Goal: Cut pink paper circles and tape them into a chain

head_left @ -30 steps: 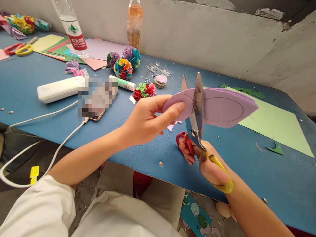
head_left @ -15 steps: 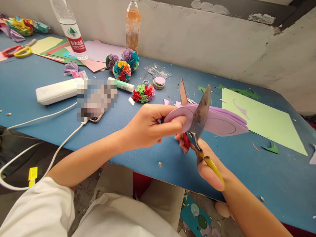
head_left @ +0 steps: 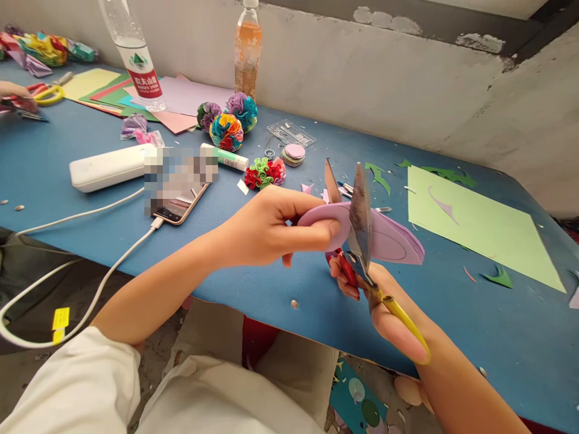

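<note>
My left hand (head_left: 280,226) pinches a stack of purple paper (head_left: 391,238) between thumb and fingers, above the front part of the table. Pencilled curves show on the top sheet. My right hand (head_left: 377,301) grips a pair of scissors (head_left: 362,223) with one red and one yellow handle, the thumb through the yellow loop. The blades stand apart with the purple stack between them, close to my left thumb. Behind the stack lie purple paper scraps (head_left: 307,188) and a small stack of paper circles (head_left: 293,154).
Pale green paper (head_left: 479,226) and green scraps (head_left: 497,277) lie right. Rolled paper flowers (head_left: 265,173), paper balls (head_left: 226,132), a glue stick (head_left: 230,160), a phone (head_left: 181,199), a power bank (head_left: 111,166) and bottles (head_left: 248,54) stand left and behind. Another person's hand (head_left: 15,93) is far left.
The purple stack's right end has swung downward and nearer. My right hand and the scissors have shifted slightly right and down. Another person's hand has come in at the far left.
</note>
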Available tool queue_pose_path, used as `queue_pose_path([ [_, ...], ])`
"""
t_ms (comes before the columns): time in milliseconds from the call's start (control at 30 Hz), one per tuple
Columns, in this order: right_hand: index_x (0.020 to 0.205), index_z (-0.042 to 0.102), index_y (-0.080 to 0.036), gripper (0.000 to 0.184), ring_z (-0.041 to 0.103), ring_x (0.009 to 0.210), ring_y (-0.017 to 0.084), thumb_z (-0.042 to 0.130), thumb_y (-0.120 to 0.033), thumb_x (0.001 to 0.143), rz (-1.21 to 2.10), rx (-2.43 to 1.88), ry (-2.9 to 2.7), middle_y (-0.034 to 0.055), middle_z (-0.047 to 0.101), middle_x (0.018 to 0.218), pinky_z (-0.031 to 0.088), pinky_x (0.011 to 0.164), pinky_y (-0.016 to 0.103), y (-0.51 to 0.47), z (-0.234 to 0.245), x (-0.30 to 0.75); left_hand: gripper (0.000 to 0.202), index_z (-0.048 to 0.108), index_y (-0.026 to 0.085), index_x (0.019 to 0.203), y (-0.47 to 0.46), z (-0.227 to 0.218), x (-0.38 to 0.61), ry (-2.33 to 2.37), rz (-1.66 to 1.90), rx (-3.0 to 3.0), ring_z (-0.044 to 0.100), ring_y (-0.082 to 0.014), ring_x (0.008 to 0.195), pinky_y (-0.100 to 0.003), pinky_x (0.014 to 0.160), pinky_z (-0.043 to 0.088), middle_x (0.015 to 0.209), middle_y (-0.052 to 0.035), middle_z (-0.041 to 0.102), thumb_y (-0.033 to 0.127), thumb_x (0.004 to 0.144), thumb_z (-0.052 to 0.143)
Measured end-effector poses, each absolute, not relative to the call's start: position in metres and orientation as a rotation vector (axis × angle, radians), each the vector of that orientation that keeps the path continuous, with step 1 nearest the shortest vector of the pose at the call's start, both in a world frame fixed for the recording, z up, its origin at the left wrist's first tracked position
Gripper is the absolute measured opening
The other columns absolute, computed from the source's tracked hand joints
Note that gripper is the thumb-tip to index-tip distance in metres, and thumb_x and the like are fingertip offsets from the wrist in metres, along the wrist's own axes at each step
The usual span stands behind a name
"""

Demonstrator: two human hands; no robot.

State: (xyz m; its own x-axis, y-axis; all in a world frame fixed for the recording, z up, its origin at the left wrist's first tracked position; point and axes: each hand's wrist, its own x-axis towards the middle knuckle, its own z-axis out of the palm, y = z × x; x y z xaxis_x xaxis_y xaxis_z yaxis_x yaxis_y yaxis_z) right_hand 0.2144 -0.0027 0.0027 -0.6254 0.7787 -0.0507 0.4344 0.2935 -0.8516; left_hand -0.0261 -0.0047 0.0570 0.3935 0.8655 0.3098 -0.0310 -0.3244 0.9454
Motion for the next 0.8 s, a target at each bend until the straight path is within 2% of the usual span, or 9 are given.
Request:
queue_pose_path([
  [133,0.075,0.050,-0.021,0.081,0.030,0.050,0.010,0.045,-0.097,0.049,1.428,-1.170,-2.058,-0.0021,0.039,0.063,0.027,0.040,0.026,-0.006,0.013,0.211,0.020,0.050,0.016,0.057,-0.003,0.061,-0.031,0.758,1.008,1.619,0.042,-0.0041,0.046,-0.011,0.038,0.046,0.053,0.0053,0.038,0.017,0.077,0.053],
  [233,0.074,0.047,-0.021,0.072,0.030,0.049,0.010,0.053,-0.091,0.056,1.497,-1.271,-2.047,-0.0019,0.038,0.063,0.027,0.041,0.028,-0.006,0.016,0.210,0.019,0.051,0.016,0.058,-0.001,0.063,-0.035,0.780,0.939,1.596,0.041,-0.0043,0.047,-0.011,0.038,0.046,0.053,0.0049,0.040,0.018,0.076,0.053],
  [367,0.073,0.043,-0.022,0.074,0.028,0.050,0.011,0.047,-0.094,0.057,1.530,-1.342,-2.078,-0.0022,0.035,0.065,0.027,0.042,0.029,-0.003,0.017,0.214,0.021,0.049,0.016,0.057,0.002,0.065,-0.040,0.801,0.853,1.577,0.042,-0.0047,0.049,-0.012,0.039,0.048,0.055,0.0043,0.040,0.022,0.076,0.057],
  [567,0.077,0.047,-0.021,0.087,0.030,0.054,0.011,0.038,-0.101,0.046,1.409,-1.318,-2.229,0.0012,0.043,0.070,0.029,0.043,0.028,-0.001,0.024,0.217,0.018,0.054,0.015,0.058,0.005,0.069,-0.048,0.883,0.707,1.537,0.045,-0.0043,0.049,-0.012,0.042,0.049,0.055,0.0042,0.044,0.022,0.073,0.061],
  [800,0.071,0.041,-0.023,0.076,0.033,0.050,0.012,0.044,-0.096,0.051,1.609,-1.520,-2.103,-0.0019,0.039,0.056,0.028,0.045,0.028,-0.005,0.030,0.211,0.018,0.055,0.015,0.056,0.005,0.073,-0.052,0.927,0.642,1.529,0.046,-0.0045,0.051,-0.012,0.043,0.048,0.056,0.0037,0.047,0.019,0.072,0.059],
])
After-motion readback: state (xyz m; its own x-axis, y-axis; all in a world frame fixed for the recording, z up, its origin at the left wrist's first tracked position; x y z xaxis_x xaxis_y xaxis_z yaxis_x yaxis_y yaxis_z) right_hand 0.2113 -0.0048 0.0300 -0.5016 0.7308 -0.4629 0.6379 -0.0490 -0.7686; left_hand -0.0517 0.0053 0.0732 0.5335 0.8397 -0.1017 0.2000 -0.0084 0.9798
